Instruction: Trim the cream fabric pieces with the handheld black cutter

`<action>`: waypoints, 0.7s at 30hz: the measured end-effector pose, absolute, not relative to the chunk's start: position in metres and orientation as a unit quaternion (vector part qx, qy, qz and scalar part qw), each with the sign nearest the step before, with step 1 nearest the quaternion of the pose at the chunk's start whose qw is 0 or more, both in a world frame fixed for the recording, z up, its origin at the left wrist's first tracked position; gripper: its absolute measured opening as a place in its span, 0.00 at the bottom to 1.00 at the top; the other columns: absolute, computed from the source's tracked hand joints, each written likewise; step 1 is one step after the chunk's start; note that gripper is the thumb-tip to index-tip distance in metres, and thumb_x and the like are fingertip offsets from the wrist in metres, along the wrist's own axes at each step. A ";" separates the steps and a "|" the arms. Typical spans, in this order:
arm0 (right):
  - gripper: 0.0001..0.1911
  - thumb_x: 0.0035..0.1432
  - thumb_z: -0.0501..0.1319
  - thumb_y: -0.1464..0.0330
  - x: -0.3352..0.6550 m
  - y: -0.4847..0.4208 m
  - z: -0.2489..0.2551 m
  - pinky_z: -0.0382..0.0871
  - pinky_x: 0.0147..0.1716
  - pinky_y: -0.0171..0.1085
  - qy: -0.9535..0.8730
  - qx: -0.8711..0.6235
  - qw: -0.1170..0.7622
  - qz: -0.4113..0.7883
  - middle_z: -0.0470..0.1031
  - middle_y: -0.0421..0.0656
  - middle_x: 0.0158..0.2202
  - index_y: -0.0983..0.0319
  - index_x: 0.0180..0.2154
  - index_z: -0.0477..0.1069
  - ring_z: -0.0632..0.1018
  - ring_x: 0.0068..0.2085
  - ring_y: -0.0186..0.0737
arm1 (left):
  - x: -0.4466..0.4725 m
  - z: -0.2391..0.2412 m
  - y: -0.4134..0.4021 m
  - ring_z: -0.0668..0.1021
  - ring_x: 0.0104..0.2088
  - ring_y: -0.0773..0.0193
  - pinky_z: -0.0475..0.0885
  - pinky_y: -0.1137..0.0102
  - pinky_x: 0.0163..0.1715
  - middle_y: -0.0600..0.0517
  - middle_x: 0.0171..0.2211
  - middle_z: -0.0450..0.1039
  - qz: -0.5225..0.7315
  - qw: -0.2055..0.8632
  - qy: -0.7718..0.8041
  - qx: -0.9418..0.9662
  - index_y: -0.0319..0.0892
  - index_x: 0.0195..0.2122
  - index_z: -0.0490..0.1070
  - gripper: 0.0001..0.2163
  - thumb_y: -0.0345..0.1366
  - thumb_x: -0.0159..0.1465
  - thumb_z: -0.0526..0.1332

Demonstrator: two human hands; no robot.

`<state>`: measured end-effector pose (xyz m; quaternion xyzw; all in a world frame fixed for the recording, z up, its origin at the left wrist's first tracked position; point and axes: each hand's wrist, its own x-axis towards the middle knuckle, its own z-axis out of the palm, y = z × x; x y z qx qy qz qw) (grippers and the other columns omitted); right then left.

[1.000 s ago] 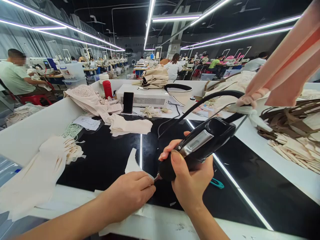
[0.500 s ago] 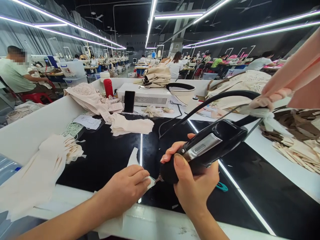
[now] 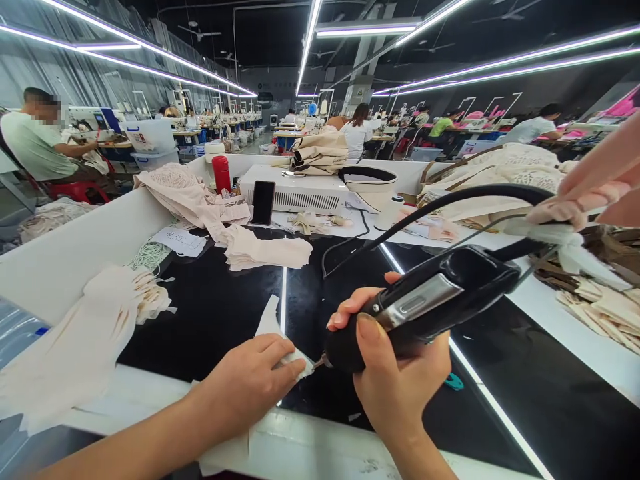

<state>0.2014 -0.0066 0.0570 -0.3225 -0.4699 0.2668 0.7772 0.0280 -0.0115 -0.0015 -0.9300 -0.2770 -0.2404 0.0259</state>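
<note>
A person's two bare hands work over a black work surface [image 3: 210, 327], glossy enough to mirror the ceiling lights. The right hand [image 3: 395, 367], above the right half of the black surface, is wrapped around a bulky black handheld tool [image 3: 425, 303] with a silver panel; thumb and fingers grasp its body firmly. The tool tilts, its slim metal tip [image 3: 321, 362] pointing down toward the near middle of the surface.

There lies a curved white piece [image 3: 270, 321], flat on the black surface, its narrow end pointing away from the person. The left hand [image 3: 263, 373] covers its near end, fingers bent and held together on it; whether they pinch the piece or only press it cannot be told. The tip meets, or nearly meets, the piece's corner beside those fingertips.

A thick black cable [image 3: 450, 197] arches over the surface's far right side to a knotted pink cloth [image 3: 590, 200]. A teal object [image 3: 454, 381] lies on the surface, partly hidden by the right hand. A cream fabric stack [image 3: 267, 250] rests on its far edge, and a larger fabric pile [image 3: 70, 347] at its left edge. Beyond the surface stand a dark phone [image 3: 263, 202] and a red bottle [image 3: 221, 175].
</note>
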 end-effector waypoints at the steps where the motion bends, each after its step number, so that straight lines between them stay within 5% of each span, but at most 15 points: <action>1: 0.20 0.57 0.72 0.66 0.201 -0.007 0.057 0.77 0.25 0.37 -0.469 -0.323 0.777 0.267 0.77 0.36 0.31 0.55 0.49 0.71 0.78 0.24 0.35 | 0.028 -0.002 -0.012 0.80 0.44 0.55 0.81 0.63 0.44 0.45 0.44 0.76 -0.240 0.026 -0.280 -0.929 0.39 0.50 0.72 0.08 0.27 0.72 0.57; 21: 0.21 0.58 0.72 0.65 0.199 0.003 0.062 0.76 0.26 0.37 -0.466 -0.310 0.781 0.278 0.78 0.34 0.31 0.54 0.51 0.71 0.77 0.25 0.35 | 0.028 -0.004 -0.016 0.80 0.47 0.52 0.82 0.60 0.45 0.43 0.45 0.75 -0.246 0.020 -0.288 -0.925 0.40 0.53 0.71 0.12 0.26 0.68 0.62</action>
